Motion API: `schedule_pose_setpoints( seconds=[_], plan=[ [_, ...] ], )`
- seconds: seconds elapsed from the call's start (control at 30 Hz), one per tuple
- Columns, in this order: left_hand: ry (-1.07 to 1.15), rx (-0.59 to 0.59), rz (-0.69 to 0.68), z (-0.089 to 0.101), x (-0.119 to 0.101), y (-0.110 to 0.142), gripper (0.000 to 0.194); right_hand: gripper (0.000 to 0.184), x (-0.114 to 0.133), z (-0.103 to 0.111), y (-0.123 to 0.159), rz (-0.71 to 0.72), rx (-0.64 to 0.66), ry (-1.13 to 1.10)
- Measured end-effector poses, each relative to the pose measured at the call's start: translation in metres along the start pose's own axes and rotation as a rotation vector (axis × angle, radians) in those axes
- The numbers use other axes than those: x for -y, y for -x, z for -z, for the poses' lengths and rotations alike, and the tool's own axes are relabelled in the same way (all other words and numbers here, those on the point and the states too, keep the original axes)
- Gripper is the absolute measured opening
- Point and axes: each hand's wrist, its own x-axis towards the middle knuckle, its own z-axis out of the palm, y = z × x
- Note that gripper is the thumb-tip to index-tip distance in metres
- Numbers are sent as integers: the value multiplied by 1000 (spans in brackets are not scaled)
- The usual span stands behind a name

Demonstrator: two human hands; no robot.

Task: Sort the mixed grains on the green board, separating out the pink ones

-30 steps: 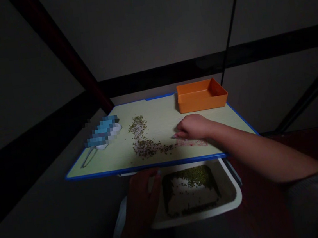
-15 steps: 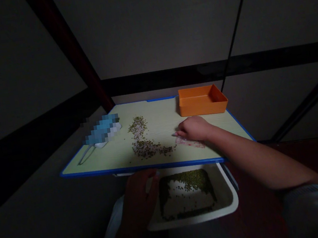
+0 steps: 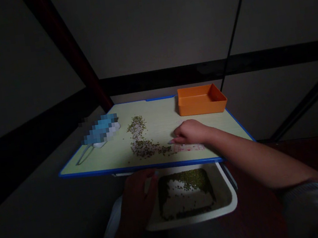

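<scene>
On the pale tabletop, my right hand [image 3: 190, 131] is curled with one finger stretched out, its tip next to small green beans [image 3: 145, 148]. I see nothing held in it, though the palm is hidden. The beans lie scattered in a band bending from the back toward the right hand. Below the table's front edge, my left hand [image 3: 139, 190] is wrapped over the left side of a white drawer [image 3: 228, 200], in deep shadow. More green beans [image 3: 195, 179] line the drawer's floor, mostly at the back and along the edges.
An orange box [image 3: 201, 108] stands at the back right of the blue-edged table [image 3: 160, 128]. At the left lies a blurred-out blue and white object [image 3: 101, 130] with a cord or handle. Red printed marks [image 3: 189, 146] show beside my right hand. Wall panels [image 3: 157, 24] rise behind.
My right hand has moved slightly left and toward me, its fingertip now closer to the beans. My left hand and the drawer stay as they were.
</scene>
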Motion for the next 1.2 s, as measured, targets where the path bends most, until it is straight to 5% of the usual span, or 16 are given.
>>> schedule_pose_setpoints(
  seconds=[1.2],
  plan=[
    [-22, 5, -20, 1, -1, -3, 35, 35, 7, 10, 5, 126, 119, -312]
  ],
)
